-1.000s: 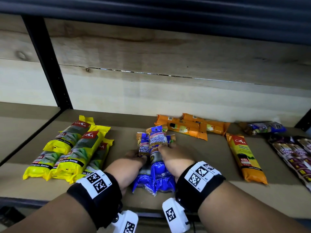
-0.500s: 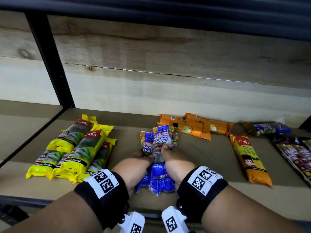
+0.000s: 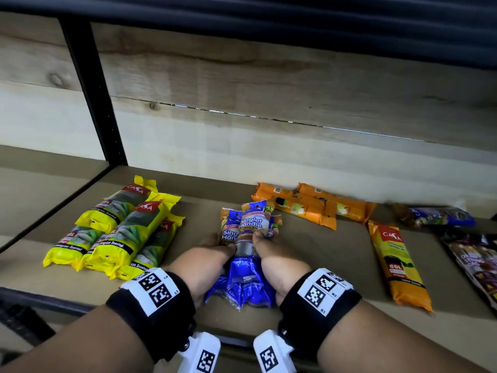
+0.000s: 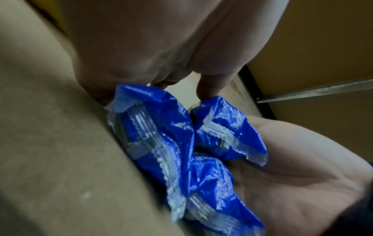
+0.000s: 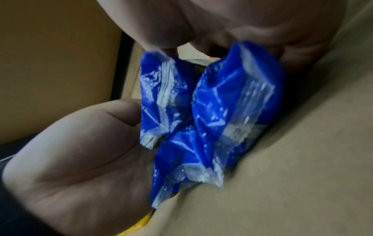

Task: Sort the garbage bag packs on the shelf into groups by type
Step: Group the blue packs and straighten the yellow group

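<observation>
A bundle of blue "Singlet Handle" packs [image 3: 248,249] lies at the middle of the wooden shelf [image 3: 336,254]. My left hand [image 3: 207,261] grips its left side and my right hand [image 3: 277,261] grips its right side, thumbs on top. The wrist views show the crinkled blue pack ends [image 4: 181,143] [image 5: 201,119] squeezed between both palms. Several yellow packs [image 3: 115,232] lie grouped at the left. Two orange packs [image 3: 309,207] lie at the back, and another orange pack [image 3: 398,262] lies to the right.
A blue and brown pack [image 3: 435,215] and dark purple packs [image 3: 476,262] lie at the far right. A black upright post [image 3: 91,92] stands at the left. The wooden back wall [image 3: 269,103] closes the shelf behind.
Both hands have closed in on the blue bundle, pressing the packs tighter together. The bundle has stayed at the same spot on the shelf.
</observation>
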